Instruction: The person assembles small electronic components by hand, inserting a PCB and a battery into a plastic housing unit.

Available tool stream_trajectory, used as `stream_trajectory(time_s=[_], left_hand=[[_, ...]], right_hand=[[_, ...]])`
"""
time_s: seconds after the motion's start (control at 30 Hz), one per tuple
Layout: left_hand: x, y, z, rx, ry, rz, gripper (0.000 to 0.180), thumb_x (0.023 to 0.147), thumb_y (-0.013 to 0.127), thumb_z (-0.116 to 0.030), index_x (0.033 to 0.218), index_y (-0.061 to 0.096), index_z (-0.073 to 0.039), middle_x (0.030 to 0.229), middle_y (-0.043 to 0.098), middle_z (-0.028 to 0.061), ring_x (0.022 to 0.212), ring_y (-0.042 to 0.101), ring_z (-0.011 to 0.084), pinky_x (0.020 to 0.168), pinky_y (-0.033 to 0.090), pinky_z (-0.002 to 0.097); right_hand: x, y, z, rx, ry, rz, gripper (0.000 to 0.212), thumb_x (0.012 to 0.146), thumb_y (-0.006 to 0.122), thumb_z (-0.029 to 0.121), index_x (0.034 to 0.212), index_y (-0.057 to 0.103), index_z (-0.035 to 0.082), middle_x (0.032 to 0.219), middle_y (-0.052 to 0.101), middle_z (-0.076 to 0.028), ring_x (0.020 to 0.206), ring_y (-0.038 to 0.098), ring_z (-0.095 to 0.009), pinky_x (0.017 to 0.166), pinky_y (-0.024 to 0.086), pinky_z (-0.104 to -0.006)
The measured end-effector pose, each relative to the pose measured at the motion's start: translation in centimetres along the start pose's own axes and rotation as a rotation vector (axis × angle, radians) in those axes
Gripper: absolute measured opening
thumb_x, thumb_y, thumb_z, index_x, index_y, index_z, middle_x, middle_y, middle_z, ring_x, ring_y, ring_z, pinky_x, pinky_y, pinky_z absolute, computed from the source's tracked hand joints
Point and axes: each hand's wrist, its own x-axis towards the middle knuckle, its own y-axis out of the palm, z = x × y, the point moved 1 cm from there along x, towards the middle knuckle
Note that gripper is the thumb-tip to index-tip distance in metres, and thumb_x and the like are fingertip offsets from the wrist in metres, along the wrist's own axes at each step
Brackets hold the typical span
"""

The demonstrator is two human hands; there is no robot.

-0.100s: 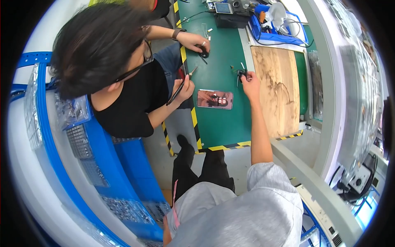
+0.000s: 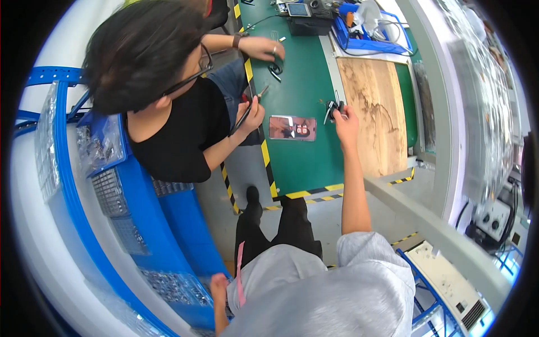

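My right hand (image 2: pixel 347 121) reaches over the green worktop, its fingers closed on a small bunch of black pieces with silver metal parts (image 2: pixel 333 111); their exact kind I cannot make out. To the left of it lies a phone (image 2: pixel 292 128) with its screen lit. My left hand (image 2: pixel 219 285) hangs low beside my body, away from the table, and its fingers are too small and unclear to read. Across the left table edge, a co-worker's hand (image 2: pixel 255 115) grips a slim dark tool with a pointed tip. Near their other hand (image 2: pixel 266 49) rests a black looped piece (image 2: pixel 275 71).
A wooden board (image 2: pixel 373 115) with dark stains lies right of my right hand. Beyond it stands a blue bin (image 2: pixel 370 42) of tools and cables, beside a black device (image 2: pixel 309 19) with a small screen. A grey frame post (image 2: pixel 438 101) borders the right side.
My left hand has come into view beside my body. The co-worker's far hand has come off the black looped piece, which lies on the worktop. My right hand still holds its bunch.
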Motion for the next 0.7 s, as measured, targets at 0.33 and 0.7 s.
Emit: stream_trajectory(time_s=[0.33, 0.7], left_hand=[[-1.4, 22.8, -34.6, -0.005, 0.414, 0.831, 0.024, 0.101, 0.052, -0.012, 0.120, 0.055, 0.002, 0.115, 0.064, 0.0091, 0.108, 0.061, 0.0174, 0.093, 0.049, 0.0314], [-23.4, 45.6, -31.0, 0.242, 0.458, 1.310, 0.025, 0.092, 0.062, -0.001, 0.116, 0.060, 0.004, 0.111, 0.063, 0.0082, 0.101, 0.062, 0.0150, 0.091, 0.049, 0.0307]], right_hand=[[-33.4, -15.5, 9.2, 0.875, 0.436, 0.110, 0.016, 0.093, 0.053, 0.004, 0.108, 0.057, -0.002, 0.095, 0.061, -0.004, 0.085, 0.059, -0.012, 0.077, 0.050, -0.0288], [-46.4, -40.7, -1.7, 1.118, 0.333, -0.236, 0.019, 0.091, 0.057, 0.002, 0.110, 0.058, 0.001, 0.103, 0.064, -0.003, 0.097, 0.060, -0.011, 0.087, 0.048, -0.0276]])
